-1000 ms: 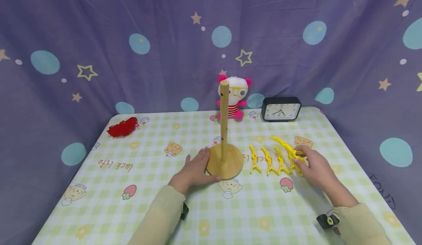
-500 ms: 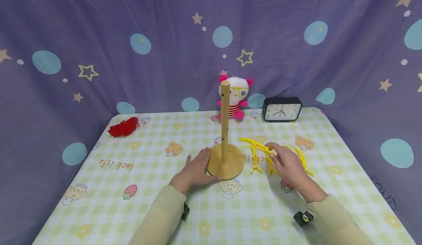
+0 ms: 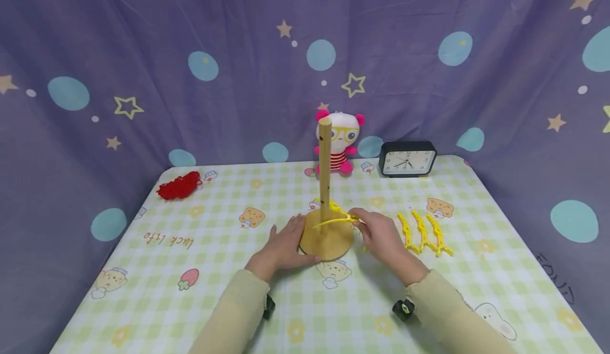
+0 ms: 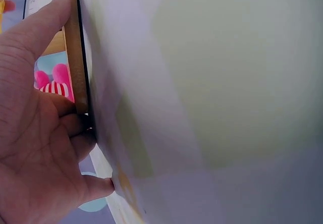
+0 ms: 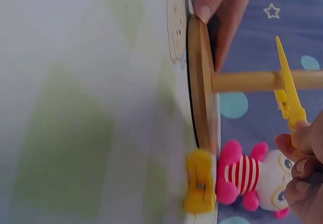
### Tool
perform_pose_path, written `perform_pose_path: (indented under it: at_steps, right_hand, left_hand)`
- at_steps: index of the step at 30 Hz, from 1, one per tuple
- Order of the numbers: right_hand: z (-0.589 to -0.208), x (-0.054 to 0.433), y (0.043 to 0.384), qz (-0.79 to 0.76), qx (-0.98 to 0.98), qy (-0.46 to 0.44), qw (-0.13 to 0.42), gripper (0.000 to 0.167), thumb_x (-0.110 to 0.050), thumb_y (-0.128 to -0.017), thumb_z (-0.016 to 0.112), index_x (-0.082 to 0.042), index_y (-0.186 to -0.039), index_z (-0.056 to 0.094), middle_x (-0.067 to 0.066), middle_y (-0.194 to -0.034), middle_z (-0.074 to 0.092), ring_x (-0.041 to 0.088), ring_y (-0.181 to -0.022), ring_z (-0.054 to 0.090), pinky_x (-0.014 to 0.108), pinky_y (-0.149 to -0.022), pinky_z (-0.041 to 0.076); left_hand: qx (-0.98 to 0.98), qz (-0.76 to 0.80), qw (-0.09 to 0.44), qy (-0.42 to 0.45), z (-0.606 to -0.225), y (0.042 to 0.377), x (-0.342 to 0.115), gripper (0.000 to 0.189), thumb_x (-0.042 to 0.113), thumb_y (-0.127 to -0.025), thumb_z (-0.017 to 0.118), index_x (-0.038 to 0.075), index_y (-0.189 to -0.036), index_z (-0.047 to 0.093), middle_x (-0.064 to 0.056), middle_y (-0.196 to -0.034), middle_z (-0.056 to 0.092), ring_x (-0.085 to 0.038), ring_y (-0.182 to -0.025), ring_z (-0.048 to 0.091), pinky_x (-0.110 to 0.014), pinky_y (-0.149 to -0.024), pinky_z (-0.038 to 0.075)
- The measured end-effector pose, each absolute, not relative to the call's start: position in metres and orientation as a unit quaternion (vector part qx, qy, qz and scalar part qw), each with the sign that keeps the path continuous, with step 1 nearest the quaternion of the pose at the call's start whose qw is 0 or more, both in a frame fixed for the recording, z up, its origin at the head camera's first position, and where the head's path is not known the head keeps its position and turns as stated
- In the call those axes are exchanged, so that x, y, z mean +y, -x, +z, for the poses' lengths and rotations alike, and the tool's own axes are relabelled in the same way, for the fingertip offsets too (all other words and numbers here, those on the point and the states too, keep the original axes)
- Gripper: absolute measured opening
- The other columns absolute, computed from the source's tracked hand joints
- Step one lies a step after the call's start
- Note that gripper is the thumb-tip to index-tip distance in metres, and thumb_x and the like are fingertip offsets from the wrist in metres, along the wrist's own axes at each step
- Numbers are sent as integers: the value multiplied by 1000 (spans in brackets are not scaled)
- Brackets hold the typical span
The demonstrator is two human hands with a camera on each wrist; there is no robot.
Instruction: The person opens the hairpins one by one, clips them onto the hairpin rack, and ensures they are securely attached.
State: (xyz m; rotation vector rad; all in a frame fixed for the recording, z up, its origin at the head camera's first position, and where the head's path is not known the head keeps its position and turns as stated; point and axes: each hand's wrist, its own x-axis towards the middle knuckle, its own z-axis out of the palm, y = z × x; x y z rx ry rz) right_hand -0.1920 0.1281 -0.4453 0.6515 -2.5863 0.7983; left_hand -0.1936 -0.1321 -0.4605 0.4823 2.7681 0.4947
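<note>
A round-based wooden stand (image 3: 325, 169) stands upright on the table. My left hand (image 3: 281, 244) holds the left edge of its base, thumb at the front rim and fingers along the side. My right hand (image 3: 378, 233) pinches a long yellow clip (image 5: 288, 85) by its handle end. Its two pointed prongs are spread at the pole, one passing before it and one apparently behind. Contact with the pole cannot be told. Three similar yellow clips (image 3: 421, 230) lie right of that hand. Another yellow clip (image 5: 200, 181) lies beside the base, mostly hidden in the head view.
At the back, a pink and white panda plush (image 3: 339, 145) sits behind the pole, with a black alarm clock (image 3: 407, 159) to its right. A red stringy bundle (image 3: 180, 186) lies at the far left. The tablecloth (image 3: 229, 290) is green checked; a purple curtain hangs behind.
My right hand has lifted a yellow clip from the right-hand row and carried it left to the pole, where its prongs are now spread. The left hand has stayed on the base.
</note>
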Motion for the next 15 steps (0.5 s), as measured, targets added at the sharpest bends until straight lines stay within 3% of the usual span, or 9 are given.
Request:
perform_pose_path:
  at_steps: [3, 8, 11, 15]
  right_hand:
    - [-448, 118, 193, 284, -914, -233, 170, 28, -1, -89, 68, -10, -115, 68, 7, -93, 72, 23, -72, 63, 40, -65, 53]
    - [-448, 112, 193, 294, -918, -225, 145, 30, -2, -90, 67, -10, -119, 66, 7, -103, 72, 23, -84, 66, 41, -75, 55]
    - [-449, 112, 193, 300, -912, -235, 149, 31, -1, -90, 67, -10, -120, 66, 7, -109, 71, 25, -93, 67, 43, -81, 55]
    - [-449, 114, 193, 298, -904, -259, 162, 37, -2, -89, 68, -9, -125, 63, 8, -112, 69, 25, -92, 65, 41, -80, 54]
  left_hand:
    - [960, 176, 144, -164, -462, 194, -132, 112, 67, -79, 66, 9, -157, 12, -6, -163, 12, -23, -149, 10, -58, -116, 4]
    - [960, 177, 142, -165, -463, 194, -131, 111, 67, -78, 66, 11, -158, 12, -6, -163, 13, -23, -149, 10, -59, -116, 5]
    - [959, 177, 144, -165, -463, 195, -131, 111, 68, -78, 66, 11, -158, 12, -6, -163, 12, -23, -149, 9, -59, -116, 4]
    - [961, 170, 150, -158, -461, 195, -131, 113, 68, -78, 65, 11, -158, 10, -4, -163, 10, -21, -149, 9, -57, -116, 3]
